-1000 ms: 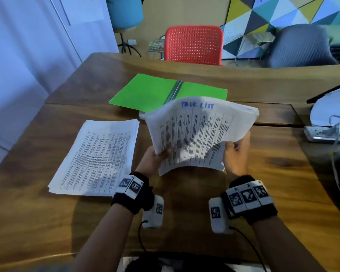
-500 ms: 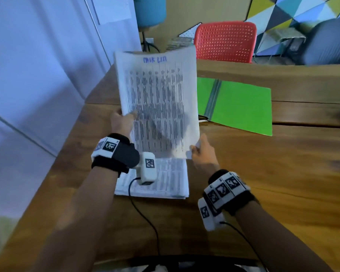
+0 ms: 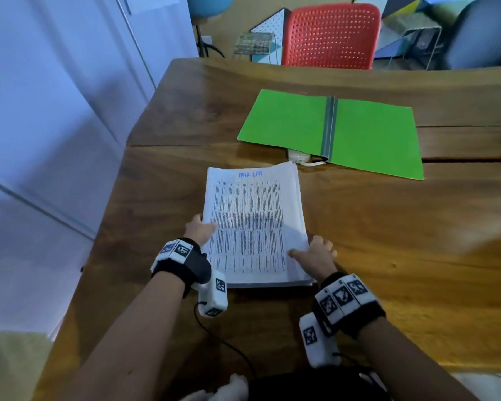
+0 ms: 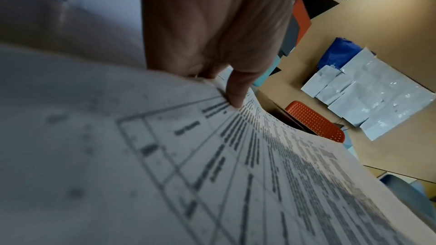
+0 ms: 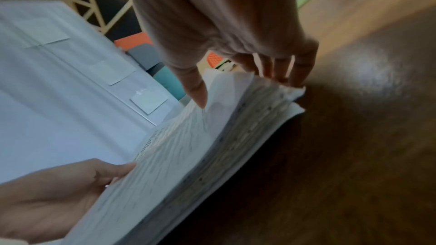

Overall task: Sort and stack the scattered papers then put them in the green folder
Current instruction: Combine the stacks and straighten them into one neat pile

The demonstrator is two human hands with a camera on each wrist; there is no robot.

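Observation:
A thick stack of printed papers (image 3: 252,227) with blue handwriting on top lies on the wooden table (image 3: 402,256), in front of me. My left hand (image 3: 203,230) holds its left edge, thumb on the top sheet (image 4: 235,174). My right hand (image 3: 313,250) pinches the lower right edge, thumb on top and fingers curled at the side. In the right wrist view the upper bundle (image 5: 188,146) sits slightly raised over the bottom sheets. The green folder (image 3: 330,131) lies open and flat further back on the right.
A white plug with a cord (image 3: 298,156) pokes out from under the folder's near edge. A red chair (image 3: 330,36) and a grey chair (image 3: 480,33) stand behind the table. A pale wall runs along the left.
The bundle I held upright in both hands has come down flat onto the pile that lay on the table. Both hands stayed on its edges.

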